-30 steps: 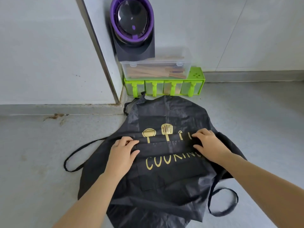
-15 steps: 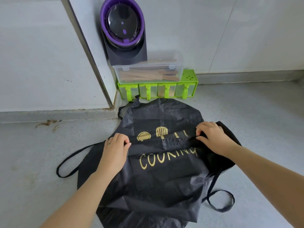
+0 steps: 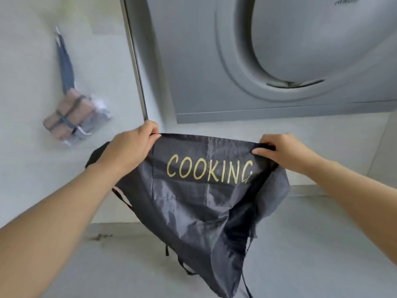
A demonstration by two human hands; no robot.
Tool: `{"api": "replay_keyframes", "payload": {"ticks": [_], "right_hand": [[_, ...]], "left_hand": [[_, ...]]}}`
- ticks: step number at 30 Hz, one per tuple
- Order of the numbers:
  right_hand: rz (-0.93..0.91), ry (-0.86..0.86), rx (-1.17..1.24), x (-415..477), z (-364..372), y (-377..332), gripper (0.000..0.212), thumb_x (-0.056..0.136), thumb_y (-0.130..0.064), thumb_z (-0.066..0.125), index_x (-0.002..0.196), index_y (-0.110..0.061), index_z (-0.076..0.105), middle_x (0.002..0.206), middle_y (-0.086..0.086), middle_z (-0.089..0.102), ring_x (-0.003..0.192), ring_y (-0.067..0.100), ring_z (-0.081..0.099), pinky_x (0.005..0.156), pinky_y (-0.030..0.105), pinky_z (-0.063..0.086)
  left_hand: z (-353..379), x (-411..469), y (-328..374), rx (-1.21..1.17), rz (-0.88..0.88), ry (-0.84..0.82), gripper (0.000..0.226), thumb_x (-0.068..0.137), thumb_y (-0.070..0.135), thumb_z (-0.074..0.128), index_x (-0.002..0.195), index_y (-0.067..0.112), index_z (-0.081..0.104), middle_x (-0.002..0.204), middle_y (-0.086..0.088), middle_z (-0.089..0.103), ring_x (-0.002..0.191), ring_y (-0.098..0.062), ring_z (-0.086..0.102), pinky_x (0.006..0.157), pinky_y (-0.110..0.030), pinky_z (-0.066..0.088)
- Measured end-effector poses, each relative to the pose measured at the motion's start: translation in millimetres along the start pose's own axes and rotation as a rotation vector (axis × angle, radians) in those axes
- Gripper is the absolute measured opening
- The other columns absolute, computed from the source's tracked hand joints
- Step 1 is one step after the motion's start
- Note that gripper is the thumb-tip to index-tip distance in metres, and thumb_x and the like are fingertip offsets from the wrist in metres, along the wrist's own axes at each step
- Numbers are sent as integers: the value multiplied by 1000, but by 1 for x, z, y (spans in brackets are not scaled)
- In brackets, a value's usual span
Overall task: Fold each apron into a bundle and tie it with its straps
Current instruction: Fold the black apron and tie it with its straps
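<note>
You're holding the black glossy fabric apron with gold "COOKING" lettering (image 3: 193,211) in the air just below the grey metal hood (image 3: 214,72). Your left hand (image 3: 131,145) and right hand (image 3: 279,147) each have fingers curled, pinching 1 end of its folded top edge, and the rest hangs toward the grey counter (image 3: 96,265) under the hood. Looks like the 1st fold is in hand: no bundle yet, and the thin black straps (image 3: 184,266) dangle loose. The next move likely calls for laying it flat below the hood and folding further, straps kept free for tying.

Grey appliance (image 3: 279,61) with round recessed panel, metal strip (image 3: 135,61) just beside it, grey counter (image 3: 107,267) below, brown stain (image 3: 99,236).
</note>
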State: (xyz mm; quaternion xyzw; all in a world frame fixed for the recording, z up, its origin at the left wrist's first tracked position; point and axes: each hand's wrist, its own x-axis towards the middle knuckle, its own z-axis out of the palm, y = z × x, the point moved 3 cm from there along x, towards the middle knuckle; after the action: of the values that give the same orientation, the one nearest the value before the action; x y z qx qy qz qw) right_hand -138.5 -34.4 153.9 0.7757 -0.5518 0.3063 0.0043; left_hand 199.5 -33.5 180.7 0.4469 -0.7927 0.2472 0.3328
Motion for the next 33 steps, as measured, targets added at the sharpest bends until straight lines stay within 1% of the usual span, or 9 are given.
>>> {"api": "replay_keyframes", "payload": {"ticks": [4,6,9,13,17,20,24,29,33], "right_hand": [[-75,91,-113,18,-47,-20,23,81,-20,72,74,-13,52,74,4,50,73,25,49,57,29,34],[-24,81,-292,16,-39,-16,13,82,1,58,86,-11,56,92,8,50,95,32,52,66,33,38],[172,-74,-451,-1,-9,9,29,82,5,45,88,-19,60,103,7,52,108,27,49,71,28,40],[317,-60,-70,-16,6,15,39,83,3,42,66,-31,53,90,-4,61,83,19,54,65,24,41],[162,-272,322,-26,50,-41,37,80,-6,67,108,-27,55,110,-1,56,95,14,53,76,14,41],[92,-407,361,-29,85,-84,59,78,-18,75,130,-23,49,118,-5,51,103,11,51,88,19,41],[243,-494,410,-39,111,-96,48,82,-28,70,126,-23,53,120,-5,55,106,12,55,95,30,48],[492,-658,449,-57,123,-104,45,90,-46,52,118,-11,58,97,-2,58,75,11,57,71,33,55],[547,-666,498,-59,128,-104,32,88,-26,57,113,-8,60,86,-1,60,68,12,59,72,34,55]], "left_hand": [[-78,45,1,53,-23,208,26,97,29,52,111,8,58,101,-14,69,90,-40,63,69,-37,40],[-90,42,8,126,68,161,27,96,34,53,98,10,65,94,-6,68,85,-31,65,66,-34,38],[-84,28,2,259,155,96,37,91,43,49,80,12,65,73,-1,64,60,-27,64,55,-29,33],[-91,23,-16,158,62,152,49,91,49,35,86,12,66,78,0,65,62,-29,62,59,-43,48],[-96,23,-4,157,91,173,50,91,50,33,85,13,66,77,1,65,65,-27,63,57,-35,41],[-100,27,8,162,97,176,44,91,47,39,87,15,68,81,2,66,71,-25,65,59,-29,30],[-104,31,-1,74,42,170,33,95,39,49,92,11,67,88,-1,66,81,-27,62,64,-32,38],[-101,36,-23,129,-138,166,31,97,33,50,95,5,63,91,-10,65,87,-33,58,64,-35,36],[-90,38,-29,166,-286,126,36,99,32,47,99,-1,61,91,-18,64,83,-34,54,62,-37,35]]}}
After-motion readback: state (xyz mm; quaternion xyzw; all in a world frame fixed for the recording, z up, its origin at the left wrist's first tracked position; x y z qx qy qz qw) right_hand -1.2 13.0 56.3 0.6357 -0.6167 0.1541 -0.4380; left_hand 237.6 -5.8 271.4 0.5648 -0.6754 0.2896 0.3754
